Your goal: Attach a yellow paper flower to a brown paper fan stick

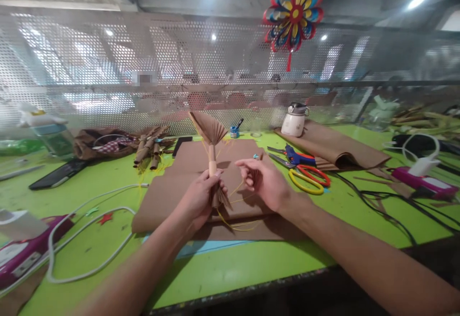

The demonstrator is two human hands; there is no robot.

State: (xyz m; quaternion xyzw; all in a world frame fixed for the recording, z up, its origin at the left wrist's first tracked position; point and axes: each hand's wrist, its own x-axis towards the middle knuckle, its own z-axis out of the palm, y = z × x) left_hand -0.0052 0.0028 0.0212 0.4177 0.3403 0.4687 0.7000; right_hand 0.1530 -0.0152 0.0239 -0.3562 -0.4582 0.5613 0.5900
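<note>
My left hand (200,197) grips the middle of a pleated brown paper bundle (212,136), held upright over the table. The bundle's top fans out and its lower end flares below my fist. My right hand (264,181) hovers just to the right of it with fingers spread, pinching a thin yellow thread (240,224) that trails from the bundle down onto a stack of brown paper sheets (187,181).
The green table (251,263) holds yellow- and red-handled scissors (305,176), more brown paper (334,150), rolled paper pieces (149,150), a phone (57,174), white cables (86,239), a white jar (294,119) and a small blue pot (235,131). A perforated screen stands behind; a paper pinwheel (293,11) hangs above.
</note>
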